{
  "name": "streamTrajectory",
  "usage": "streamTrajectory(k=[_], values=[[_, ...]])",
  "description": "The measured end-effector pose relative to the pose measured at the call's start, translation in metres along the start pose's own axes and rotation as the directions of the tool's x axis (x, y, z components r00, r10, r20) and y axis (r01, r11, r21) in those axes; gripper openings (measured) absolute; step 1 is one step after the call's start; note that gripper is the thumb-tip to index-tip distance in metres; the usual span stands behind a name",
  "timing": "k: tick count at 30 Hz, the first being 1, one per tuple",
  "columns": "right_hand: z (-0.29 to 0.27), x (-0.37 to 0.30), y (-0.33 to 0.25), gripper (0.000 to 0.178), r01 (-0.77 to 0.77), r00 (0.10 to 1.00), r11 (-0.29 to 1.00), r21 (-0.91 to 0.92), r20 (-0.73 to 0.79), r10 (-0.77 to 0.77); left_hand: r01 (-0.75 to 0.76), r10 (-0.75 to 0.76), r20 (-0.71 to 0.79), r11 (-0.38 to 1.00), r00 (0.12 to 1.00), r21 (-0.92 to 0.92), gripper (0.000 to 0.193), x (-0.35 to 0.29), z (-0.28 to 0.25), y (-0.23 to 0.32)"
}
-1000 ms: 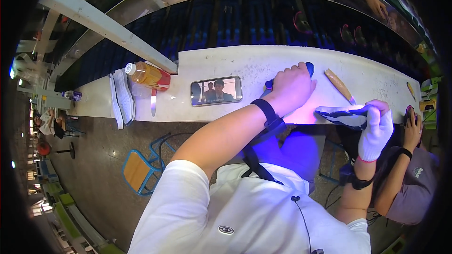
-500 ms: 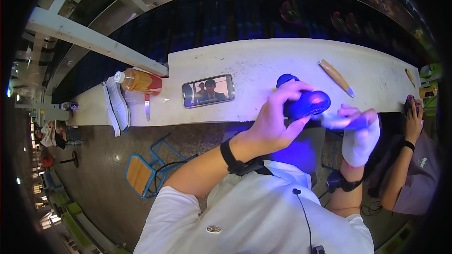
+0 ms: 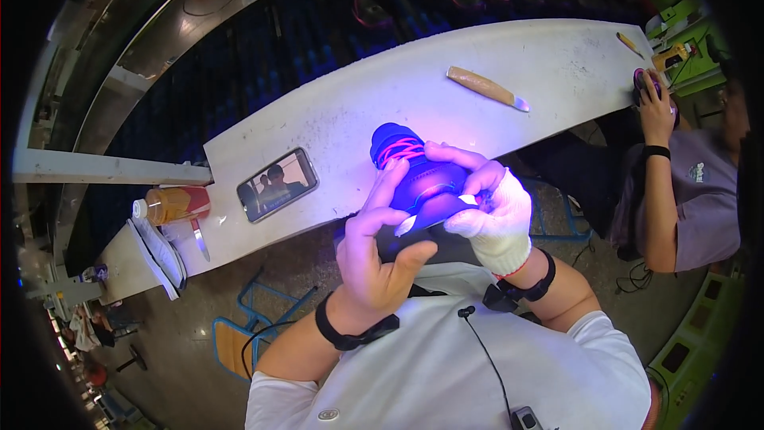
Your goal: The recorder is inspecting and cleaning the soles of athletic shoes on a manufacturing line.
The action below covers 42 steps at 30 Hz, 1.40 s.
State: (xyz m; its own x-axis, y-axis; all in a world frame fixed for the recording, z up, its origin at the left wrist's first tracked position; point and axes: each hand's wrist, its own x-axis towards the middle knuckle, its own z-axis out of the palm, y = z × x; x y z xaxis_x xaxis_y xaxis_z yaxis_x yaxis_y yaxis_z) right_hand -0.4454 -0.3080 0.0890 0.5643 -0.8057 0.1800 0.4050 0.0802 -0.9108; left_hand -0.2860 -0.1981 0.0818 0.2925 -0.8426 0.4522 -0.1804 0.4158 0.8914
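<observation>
A dark shoe with pink laces [image 3: 430, 179] is held between my hands under violet-blue light, toe pointing away and heel end towards me. My left hand [image 3: 370, 251] bears against its left side with the fingers, the thumb standing off. On the right side, my right hand [image 3: 495, 205], in a white glove that leaves some fingers bare, grips it near the opening. Small white patches show at the shoe's near end; what they are I cannot tell. A knife with a tan handle [image 3: 485, 87] lies beyond the shoe on the white table [image 3: 358, 95].
Left of the shoe lie a phone [image 3: 277, 184] showing a video, a bottle of amber liquid [image 3: 177, 205], another blade [image 3: 200, 240] and a pale sole-shaped piece [image 3: 157, 253]. A co-worker's hand [image 3: 656, 103] holds a dark item at right. A blue-framed stool [image 3: 235, 346] stands below.
The view has swung right. The shoe has turned, its laces now facing up and its toe away. My right hand has come from beside the shoe to grip its right side.
</observation>
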Motion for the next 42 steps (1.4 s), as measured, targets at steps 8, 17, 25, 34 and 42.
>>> streamTrajectory(k=[8,17,25,34,42], values=[[-0.008,-0.015,0.012,0.049,0.177,0.983,0.948,-0.265,0.104,-0.154,0.081,-0.100,-0.120,0.985,0.988,-0.149,0.040,-0.025,0.013,-0.005],[-0.009,-0.009,0.010,0.043,0.276,0.958,0.917,-0.287,0.163,-0.237,0.075,-0.088,-0.069,0.982,0.994,-0.174,0.051,-0.009,0.000,0.007],[-0.012,0.003,0.014,0.049,0.317,0.946,0.728,-0.608,0.263,-0.192,-0.001,-0.002,0.032,0.994,0.999,0.109,0.037,0.009,-0.029,0.003],[-0.017,0.018,0.073,0.048,0.612,0.791,0.494,-0.617,0.479,-0.381,0.096,-0.205,0.262,0.921,0.943,0.377,0.051,0.031,-0.075,0.038],[-0.014,0.029,0.056,0.044,0.608,0.780,0.494,-0.621,0.582,-0.229,0.015,-0.156,0.267,0.885,0.951,0.465,0.062,0.026,-0.078,0.025]])
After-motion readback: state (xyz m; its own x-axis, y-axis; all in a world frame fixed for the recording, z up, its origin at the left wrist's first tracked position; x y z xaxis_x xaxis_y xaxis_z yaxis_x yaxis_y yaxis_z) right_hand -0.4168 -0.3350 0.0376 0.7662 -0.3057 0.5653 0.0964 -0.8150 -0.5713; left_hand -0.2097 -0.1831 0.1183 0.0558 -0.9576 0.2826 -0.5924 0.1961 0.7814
